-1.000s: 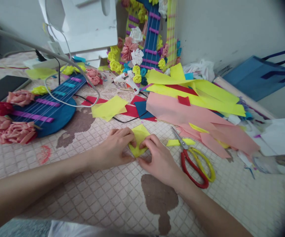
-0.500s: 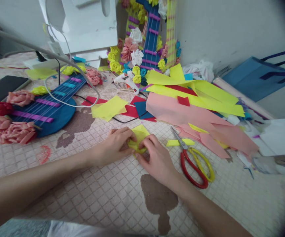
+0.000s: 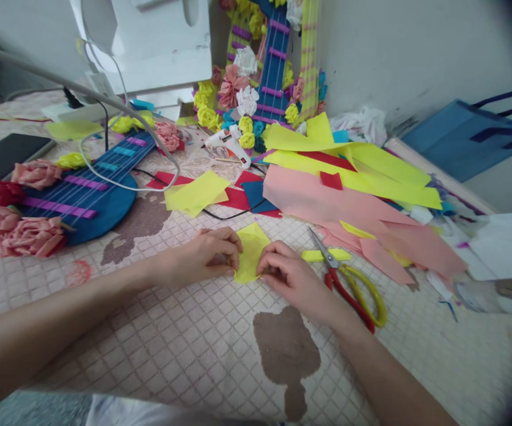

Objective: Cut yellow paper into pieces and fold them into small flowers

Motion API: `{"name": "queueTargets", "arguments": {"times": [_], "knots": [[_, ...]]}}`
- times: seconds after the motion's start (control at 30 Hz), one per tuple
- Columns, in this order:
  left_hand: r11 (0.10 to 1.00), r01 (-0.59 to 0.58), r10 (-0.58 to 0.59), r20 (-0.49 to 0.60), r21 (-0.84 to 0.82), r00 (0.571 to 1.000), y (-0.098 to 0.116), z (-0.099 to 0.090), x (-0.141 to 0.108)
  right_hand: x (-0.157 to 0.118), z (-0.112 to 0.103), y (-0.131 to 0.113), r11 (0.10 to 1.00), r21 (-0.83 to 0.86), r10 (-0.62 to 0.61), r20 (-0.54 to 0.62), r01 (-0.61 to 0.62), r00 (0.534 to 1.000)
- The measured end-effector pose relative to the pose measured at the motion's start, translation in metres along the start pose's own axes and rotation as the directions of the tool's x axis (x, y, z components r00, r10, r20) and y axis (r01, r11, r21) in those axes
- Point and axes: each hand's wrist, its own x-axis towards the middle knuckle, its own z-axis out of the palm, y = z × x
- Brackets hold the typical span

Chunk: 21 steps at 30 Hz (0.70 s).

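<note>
A small piece of yellow fabric, thin like non-woven cloth, is stretched between my hands in the middle of the table. Its far corner points away from me. My left hand pinches its left near edge with curled fingers. At the right near edge, my right hand grips the fabric between thumb and fingers. Red-and-yellow-handled scissors lie just right of my right hand, blades pointing away, one handle partly covered by my forearm. A narrow yellow strip rests under the blades.
Further off lie yellow squares, a white glue gun, and long yellow and pink sheets. A blue guitar-shaped craft with fabric roses sits left, crossed by a white cable. Decorated guitars stand at the back.
My hands have moved apart, and the yellow fabric, bunched between my fingers before, is now spread flatter with more of it showing. My right hand has shifted slightly right.
</note>
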Motion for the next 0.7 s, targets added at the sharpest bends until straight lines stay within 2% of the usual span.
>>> {"name": "queueTargets", "arguments": {"times": [0.23,0.5,0.7], "knots": [[0.998,-0.061,0.061,-0.004,-0.001,0.998,-0.006,-0.003,0.003,0.003,0.006,0.001,0.999,-0.044,-0.001,-0.07,-0.002,0.998],[0.992,0.052,-0.035,-0.154,0.111,0.987,0.002,0.014,0.008,0.006,0.017,-0.005,0.984,-0.158,0.061,-0.154,-0.085,0.986],[0.99,0.068,-0.045,-0.18,0.121,0.983,0.003,0.018,0.008,0.006,0.016,-0.004,0.986,-0.156,0.028,-0.161,-0.053,0.987]]}}
